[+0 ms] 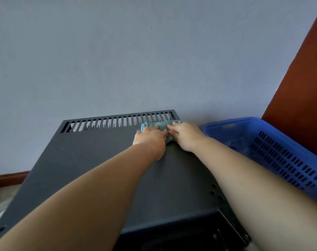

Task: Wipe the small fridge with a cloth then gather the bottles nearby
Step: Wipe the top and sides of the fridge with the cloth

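The small dark grey fridge [92, 160] fills the lower middle of the view, its flat top facing me with a row of vent slots along the far edge. A light blue cloth [158, 124] lies folded near the far right corner of the top, over the slots. My left hand [150, 139] presses flat on the cloth with straight fingers. My right hand [185, 135] rests on the cloth's right end, fingers laid over it. No bottles are plainly visible.
A blue slotted plastic basket [281, 153] stands to the right of the fridge, its contents blurred. A blue-grey wall [136, 60] rises right behind the fridge. A reddish-brown wooden panel [306, 84] stands at the far right, and a brown skirting board [9, 178] runs low at the left.
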`<state>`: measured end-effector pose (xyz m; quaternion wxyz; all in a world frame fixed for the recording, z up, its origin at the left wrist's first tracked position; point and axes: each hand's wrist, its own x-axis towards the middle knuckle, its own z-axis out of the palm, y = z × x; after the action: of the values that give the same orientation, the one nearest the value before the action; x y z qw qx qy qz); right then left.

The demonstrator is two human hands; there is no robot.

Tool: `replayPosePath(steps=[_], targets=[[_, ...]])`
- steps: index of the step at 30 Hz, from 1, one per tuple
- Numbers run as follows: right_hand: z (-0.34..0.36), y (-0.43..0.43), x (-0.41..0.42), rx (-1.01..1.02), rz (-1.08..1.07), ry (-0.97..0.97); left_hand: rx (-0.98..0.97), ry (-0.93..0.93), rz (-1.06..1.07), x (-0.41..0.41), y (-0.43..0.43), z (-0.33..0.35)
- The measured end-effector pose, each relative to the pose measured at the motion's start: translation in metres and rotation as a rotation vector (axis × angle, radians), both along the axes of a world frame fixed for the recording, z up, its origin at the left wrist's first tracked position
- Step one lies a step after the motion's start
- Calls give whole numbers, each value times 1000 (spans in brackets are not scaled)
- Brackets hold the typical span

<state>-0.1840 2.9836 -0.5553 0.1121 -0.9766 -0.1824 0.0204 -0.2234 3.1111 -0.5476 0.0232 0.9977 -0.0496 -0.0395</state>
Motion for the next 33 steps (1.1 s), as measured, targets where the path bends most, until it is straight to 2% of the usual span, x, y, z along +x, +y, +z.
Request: replayPosePath(steps=[12, 19, 24, 28, 33], targets=[[10, -21, -141, 0, 2, 34, -9, 64, -100, -128, -9, 20], [16, -23, -200, -25, -20, 55, -68, 20, -196, -182, 2, 15], [22, -5, -196, -58, -33, 106, -183, 27, -72, -177, 57, 15], [17, 10, -168, -78, -39, 119, -130, 94, 113, -165, 110, 7], [14, 36, -128, -130, -43, 102, -80, 119, 154, -157, 129, -7]])
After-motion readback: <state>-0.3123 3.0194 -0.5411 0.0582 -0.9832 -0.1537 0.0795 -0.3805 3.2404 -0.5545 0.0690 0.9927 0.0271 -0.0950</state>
